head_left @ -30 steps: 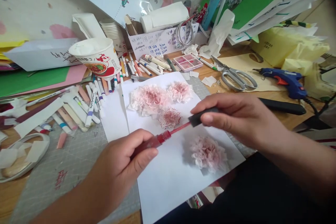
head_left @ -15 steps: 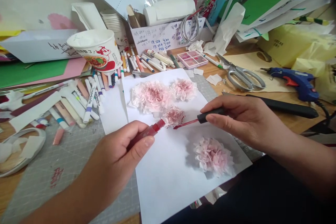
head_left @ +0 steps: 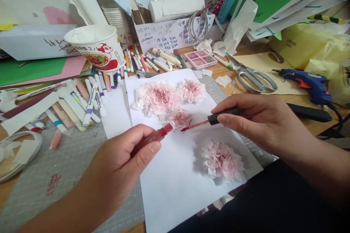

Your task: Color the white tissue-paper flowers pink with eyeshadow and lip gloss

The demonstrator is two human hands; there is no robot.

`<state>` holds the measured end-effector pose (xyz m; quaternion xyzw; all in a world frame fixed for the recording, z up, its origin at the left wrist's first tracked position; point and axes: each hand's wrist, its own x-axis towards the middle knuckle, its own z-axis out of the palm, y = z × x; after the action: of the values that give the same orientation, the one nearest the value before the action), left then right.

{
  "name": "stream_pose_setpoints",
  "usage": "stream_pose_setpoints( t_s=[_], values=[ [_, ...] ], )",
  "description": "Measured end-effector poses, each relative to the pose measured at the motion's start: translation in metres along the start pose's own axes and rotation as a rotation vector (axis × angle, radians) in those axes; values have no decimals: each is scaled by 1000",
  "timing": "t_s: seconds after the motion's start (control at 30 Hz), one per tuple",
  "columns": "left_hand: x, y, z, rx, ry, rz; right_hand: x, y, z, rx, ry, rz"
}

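My left hand [head_left: 123, 156] is closed around a red tube [head_left: 153, 137], its uncapped neck beside a small paper flower [head_left: 180, 118] with dark red petal edges. Between thumb and fingers, my right hand [head_left: 254, 120] pinches the black cap of an applicator wand [head_left: 198, 125]. The wand's red tip is at the lower right edge of that small flower; whether it touches is unclear. Two pink and white flowers [head_left: 157, 97] [head_left: 191, 91] lie behind, and another flower [head_left: 222, 162] lies nearer me, all on a white sheet [head_left: 166, 189].
Many markers [head_left: 90, 105] lie at the left and back, by a paper cup [head_left: 95, 49]. Behind the sheet is a pink palette [head_left: 200, 59]. Scissors [head_left: 255, 80], a blue glue gun [head_left: 308, 82] and a black object [head_left: 311, 113] lie right. A grey cutting mat [head_left: 68, 174] is under the sheet.
The view has shifted slightly. My right hand and the wand have moved a little up and to the right; my left hand holds the tube nearly as before.
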<state>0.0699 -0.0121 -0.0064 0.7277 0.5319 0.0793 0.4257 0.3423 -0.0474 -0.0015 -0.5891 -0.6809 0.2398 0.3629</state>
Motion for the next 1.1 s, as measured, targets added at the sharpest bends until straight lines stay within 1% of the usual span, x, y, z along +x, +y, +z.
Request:
stream_pose_setpoints(
  t_s=[0.07,0.17,0.27,0.37,0.43,0.5,0.57,0.63,0.77,0.9,1.1],
  values=[
    [0,-1,0,10,0,11,0,-1,2,-32,-7,-11],
    [-1,3,1,20,35,-15,-1,-2,3,-45,-4,-18],
    [-2,6,2,2,46,-19,-6,-7,0,-73,39,-63],
    [-1,2,3,-27,44,1,-13,-15,-1,-165,76,-233],
    [2,-3,5,-63,17,35,-17,-21,0,-198,47,-353],
    [5,-8,6,-91,1,95,-19,-25,4,-223,0,-428],
    [8,-11,7,-96,25,155,-19,-26,8,-273,-30,-485],
    [9,-12,8,-88,55,177,-18,-25,10,-335,-30,-527],
    [7,-11,9,-59,82,199,-16,-23,11,-419,-5,-565],
    [6,-11,9,-68,78,200,-17,-27,11,-497,-23,-573],
    [8,-9,9,-75,77,187,-18,-34,14,-503,-24,-599]
  ],
)
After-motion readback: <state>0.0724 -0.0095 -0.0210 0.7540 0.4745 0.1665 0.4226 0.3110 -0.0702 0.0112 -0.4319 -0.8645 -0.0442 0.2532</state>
